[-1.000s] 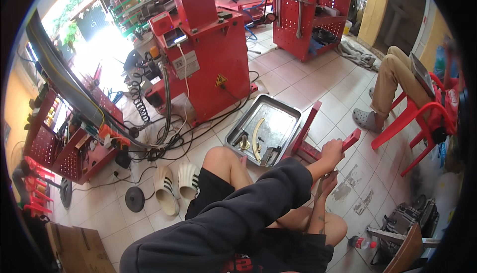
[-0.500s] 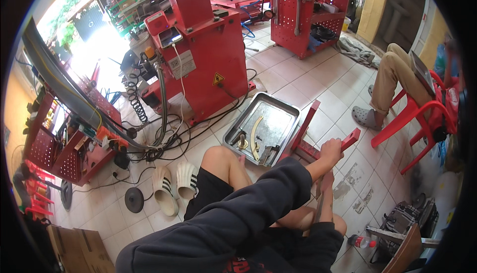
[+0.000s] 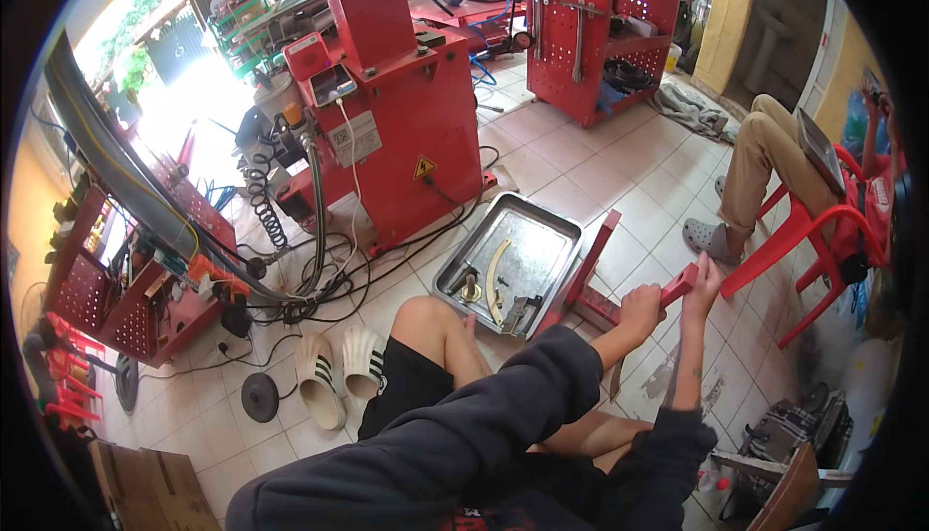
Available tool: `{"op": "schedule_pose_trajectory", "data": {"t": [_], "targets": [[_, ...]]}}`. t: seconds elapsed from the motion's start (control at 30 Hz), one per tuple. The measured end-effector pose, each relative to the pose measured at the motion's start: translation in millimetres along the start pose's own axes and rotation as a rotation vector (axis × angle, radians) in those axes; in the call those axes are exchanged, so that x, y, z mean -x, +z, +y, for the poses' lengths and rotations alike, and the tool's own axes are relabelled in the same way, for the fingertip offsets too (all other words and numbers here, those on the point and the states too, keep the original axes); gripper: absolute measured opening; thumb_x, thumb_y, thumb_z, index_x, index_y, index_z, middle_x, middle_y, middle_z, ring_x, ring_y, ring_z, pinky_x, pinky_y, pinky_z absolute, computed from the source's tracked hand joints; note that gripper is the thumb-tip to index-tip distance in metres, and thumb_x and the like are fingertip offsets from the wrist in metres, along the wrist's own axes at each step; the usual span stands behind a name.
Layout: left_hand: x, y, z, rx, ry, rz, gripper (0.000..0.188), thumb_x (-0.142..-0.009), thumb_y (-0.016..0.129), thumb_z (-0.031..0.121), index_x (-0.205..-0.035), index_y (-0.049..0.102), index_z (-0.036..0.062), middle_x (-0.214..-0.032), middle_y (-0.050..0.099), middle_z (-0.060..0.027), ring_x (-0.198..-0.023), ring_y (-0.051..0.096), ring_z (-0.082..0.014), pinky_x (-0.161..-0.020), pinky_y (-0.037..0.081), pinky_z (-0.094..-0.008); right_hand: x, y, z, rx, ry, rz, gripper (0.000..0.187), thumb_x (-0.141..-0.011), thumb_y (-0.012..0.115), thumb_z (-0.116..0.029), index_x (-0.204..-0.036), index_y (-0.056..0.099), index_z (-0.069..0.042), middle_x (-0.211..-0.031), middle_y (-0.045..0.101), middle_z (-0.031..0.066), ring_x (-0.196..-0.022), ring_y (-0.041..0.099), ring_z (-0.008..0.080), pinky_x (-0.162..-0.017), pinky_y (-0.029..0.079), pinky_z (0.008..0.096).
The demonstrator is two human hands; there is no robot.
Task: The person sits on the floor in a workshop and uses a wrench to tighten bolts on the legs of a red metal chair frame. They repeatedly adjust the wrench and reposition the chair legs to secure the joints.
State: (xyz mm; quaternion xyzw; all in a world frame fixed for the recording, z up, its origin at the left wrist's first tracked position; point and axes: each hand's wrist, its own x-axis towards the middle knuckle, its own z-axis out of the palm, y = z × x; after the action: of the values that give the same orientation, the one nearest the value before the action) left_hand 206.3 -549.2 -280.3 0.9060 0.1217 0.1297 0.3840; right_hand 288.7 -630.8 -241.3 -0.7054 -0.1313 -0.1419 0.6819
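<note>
A red metal frame (image 3: 602, 246) with square bars stands just right of a shallow metal tray (image 3: 579, 241). My left hand (image 3: 641, 313) is closed round its near bar, the forearm crossing my lap from the lower left. At the end of that same bar, my right hand (image 3: 707, 284) grips from the right side, fingers pointing upward. Inside the tray lie a curved brass-coloured strip (image 3: 500, 270), a flanged metal part with a stem (image 3: 471, 289) and a dark metal bracket (image 3: 524, 312). A narrow flat strip (image 3: 616, 378) shows below my left hand; its upper end is hidden.
A tall red machine (image 3: 411, 144) stands ahead, with black cables (image 3: 339, 289) on the tiles. Pale clogs (image 3: 321, 381) lie left of my knee. A person sits on a red plastic chair (image 3: 823, 226) at right. A red tool cart (image 3: 571, 38) stands farther back.
My right hand has risen from below my left wrist to the end of the red bar. My left hand keeps its hold. The seated person's hands have come up into view.
</note>
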Motion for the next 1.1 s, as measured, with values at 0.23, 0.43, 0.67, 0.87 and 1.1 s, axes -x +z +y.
{"op": "schedule_pose_trajectory", "data": {"t": [0.23,0.43,0.67,0.87,1.1], "targets": [[-2.8,14.8,-18.3,0.051,0.137,-0.056,0.014,-0.077,0.061,0.014,-0.087,0.058,0.0048,-0.083,0.062,-0.0200,-0.084,0.060,-0.0388,-0.073,0.047,-0.0479,145.1,-3.7,-12.9,-0.078,-0.014,0.192,0.040,-0.094,0.043,-0.018,-0.129,0.043,0.003,-0.097,0.067,0.0156,-0.093,0.062,0.0219,-0.081,0.047,0.0318],[1.6,-0.9,2.2,-0.029,0.110,-0.022,0.016,-0.071,0.068,0.012,-0.080,0.062,0.0004,-0.081,0.064,-0.0241,-0.081,0.064,-0.0395,-0.071,0.051,-0.0460,160.1,-9.2,-6.6,-0.029,0.298,0.155,0.038,-0.091,0.036,-0.011,-0.122,0.053,0.004,-0.074,0.056,0.0036,-0.063,0.050,0.0106,-0.062,0.044,0.0254],[-31.5,-45.8,-5.3,0.224,0.021,-0.762,0.038,-0.070,0.067,0.020,-0.097,0.063,-0.0064,-0.076,0.064,-0.0137,-0.069,0.060,-0.0216,-0.064,0.049,-0.0335,178.5,-2.3,-0.6,0.221,0.194,0.042,0.052,-0.084,0.041,-0.010,-0.134,0.043,0.006,-0.065,0.051,0.0036,-0.056,0.045,0.0105,-0.055,0.041,0.0273],[-29.8,-30.6,-0.2,0.159,-0.059,-0.520,0.042,-0.068,0.067,0.035,-0.083,0.067,-0.0039,-0.080,0.067,-0.0211,-0.080,0.067,-0.0315,-0.074,0.051,-0.0377,170.2,-15.7,-19.9,0.367,0.140,-0.081,0.054,-0.082,0.053,-0.011,-0.134,0.044,0.003,-0.059,0.049,0.0103,-0.052,0.046,0.0156,-0.054,0.042,0.0319],[-7.0,-12.7,6.7,-0.045,0.073,-0.136,0.040,-0.067,0.075,0.033,-0.088,0.064,0.0004,-0.085,0.066,-0.0215,-0.083,0.065,-0.0384,-0.075,0.052,-0.0451,165.8,-15.6,-11.2,0.397,0.128,-0.103,0.046,-0.082,0.055,-0.003,-0.127,0.050,0.001,-0.084,0.064,0.0224,-0.075,0.065,0.0315,-0.070,0.049,0.0379]]}}
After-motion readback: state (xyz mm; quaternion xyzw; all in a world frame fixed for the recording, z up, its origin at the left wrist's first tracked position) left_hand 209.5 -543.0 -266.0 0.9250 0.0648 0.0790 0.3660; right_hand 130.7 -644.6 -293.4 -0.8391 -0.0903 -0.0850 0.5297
